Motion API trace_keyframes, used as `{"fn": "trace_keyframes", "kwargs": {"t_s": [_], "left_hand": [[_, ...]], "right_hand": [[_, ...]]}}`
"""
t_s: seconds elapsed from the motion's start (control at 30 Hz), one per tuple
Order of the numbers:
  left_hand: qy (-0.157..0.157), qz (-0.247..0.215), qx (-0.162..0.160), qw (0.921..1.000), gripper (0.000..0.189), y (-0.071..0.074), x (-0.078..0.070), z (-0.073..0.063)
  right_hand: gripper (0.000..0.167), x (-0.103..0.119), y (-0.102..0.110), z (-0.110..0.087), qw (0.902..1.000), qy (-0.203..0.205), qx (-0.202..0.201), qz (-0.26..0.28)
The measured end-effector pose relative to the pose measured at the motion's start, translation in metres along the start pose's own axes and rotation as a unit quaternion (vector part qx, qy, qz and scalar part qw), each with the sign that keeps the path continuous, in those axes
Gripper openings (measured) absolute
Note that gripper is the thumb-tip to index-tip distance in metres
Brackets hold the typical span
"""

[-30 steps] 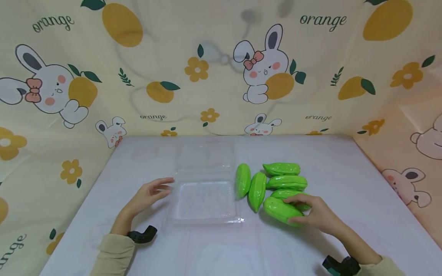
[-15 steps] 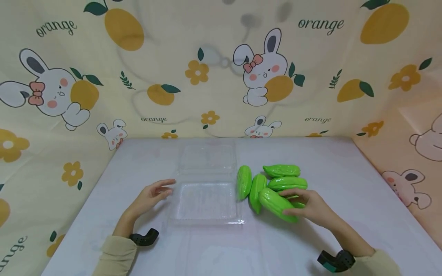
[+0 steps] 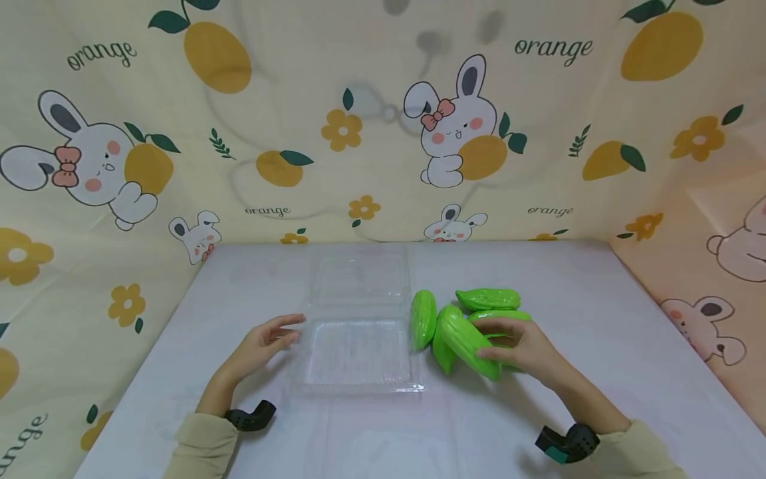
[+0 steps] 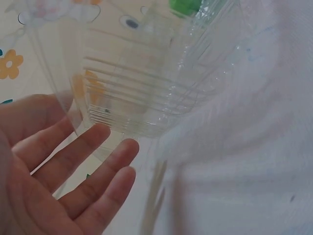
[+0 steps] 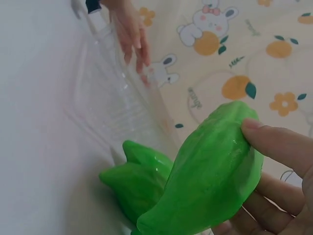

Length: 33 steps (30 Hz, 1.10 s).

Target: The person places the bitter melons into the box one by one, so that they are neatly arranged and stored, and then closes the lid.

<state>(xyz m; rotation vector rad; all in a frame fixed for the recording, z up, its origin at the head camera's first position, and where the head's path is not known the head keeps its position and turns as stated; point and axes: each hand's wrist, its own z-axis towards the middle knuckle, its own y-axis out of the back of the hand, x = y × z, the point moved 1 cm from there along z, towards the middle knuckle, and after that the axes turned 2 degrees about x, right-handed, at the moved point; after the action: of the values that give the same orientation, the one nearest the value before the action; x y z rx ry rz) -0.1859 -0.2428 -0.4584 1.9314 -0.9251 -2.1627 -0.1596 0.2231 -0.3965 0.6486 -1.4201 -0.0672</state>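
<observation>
In the head view my right hand [image 3: 523, 346] grips a glossy green bitter melon [image 3: 468, 340] between thumb and fingers. The right wrist view shows its ridged skin, with the thumb [image 5: 279, 147] on one side and fingers behind. It overlaps another bitter melon [image 3: 443, 356] that lies lengthwise. A clear plastic clamshell box [image 3: 359, 384] lies opened on the table, its lid [image 3: 362, 279] folded back. My left hand [image 3: 260, 346] is at the box's left side, fingers loosely extended; in the left wrist view the fingertips [image 4: 128, 147] are right by its ribbed wall.
Several more bitter melons lie right of the box: one upright-facing melon [image 3: 423, 319] near its edge, and a crosswise melon [image 3: 487, 299] at the back of the stack. A white table [image 3: 239, 279] meets a patterned cloth [image 3: 383, 166] behind.
My right hand has lifted the front bitter melon off its place and carried it left, turning it steeper, over the neighbouring one. The left hand stays by the box.
</observation>
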Motion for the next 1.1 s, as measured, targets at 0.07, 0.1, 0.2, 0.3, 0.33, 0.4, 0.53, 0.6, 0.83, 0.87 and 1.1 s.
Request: {"fn": "trace_keyframes", "kwargs": {"t_s": [0.07,0.1,0.2,0.3,0.33,0.4,0.53,0.6,0.83,0.87,1.1], "left_hand": [[0.001,-0.002,0.000,1.0000,0.043,0.000,0.000,0.000],[0.002,-0.003,0.000,1.0000,0.043,0.000,-0.001,0.000],[0.003,-0.004,0.002,1.0000,0.045,0.000,-0.002,-0.001],[0.004,-0.005,0.008,0.9999,0.047,0.001,-0.002,-0.001],[0.004,-0.008,0.011,0.9999,0.047,0.001,-0.002,-0.001],[0.002,-0.016,0.018,0.9997,0.049,0.001,-0.002,-0.002],[-0.003,-0.033,0.027,0.9991,0.052,0.000,-0.003,-0.002],[-0.003,-0.037,0.027,0.9989,0.053,0.000,-0.003,-0.002],[-0.003,-0.035,0.031,0.9989,0.053,-0.001,-0.003,-0.002],[-0.004,-0.031,0.031,0.9990,0.053,-0.001,-0.003,-0.002],[0.005,-0.023,0.032,0.9992,0.053,0.000,-0.004,-0.003]], "right_hand": [[0.053,0.001,-0.001,0.002,0.9998,-0.013,-0.001,0.015],[0.053,0.001,-0.002,0.002,0.9996,-0.020,0.000,0.021],[0.054,0.002,-0.004,0.005,0.9985,-0.038,0.002,0.039],[0.055,0.004,-0.008,0.007,0.9968,-0.055,0.007,0.057],[0.056,0.004,-0.009,0.008,0.9961,-0.062,0.008,0.063],[0.056,0.005,-0.011,0.009,0.9950,-0.069,0.009,0.072],[0.057,0.006,-0.016,0.012,0.9928,-0.080,0.002,0.089],[0.058,0.007,-0.019,0.014,0.9916,-0.083,0.001,0.099],[0.059,0.010,-0.027,0.018,0.9856,-0.085,0.018,0.145],[0.059,0.011,-0.028,0.019,0.9849,-0.084,0.021,0.150],[0.059,0.015,-0.035,0.024,0.9776,-0.105,0.033,0.179]]}}
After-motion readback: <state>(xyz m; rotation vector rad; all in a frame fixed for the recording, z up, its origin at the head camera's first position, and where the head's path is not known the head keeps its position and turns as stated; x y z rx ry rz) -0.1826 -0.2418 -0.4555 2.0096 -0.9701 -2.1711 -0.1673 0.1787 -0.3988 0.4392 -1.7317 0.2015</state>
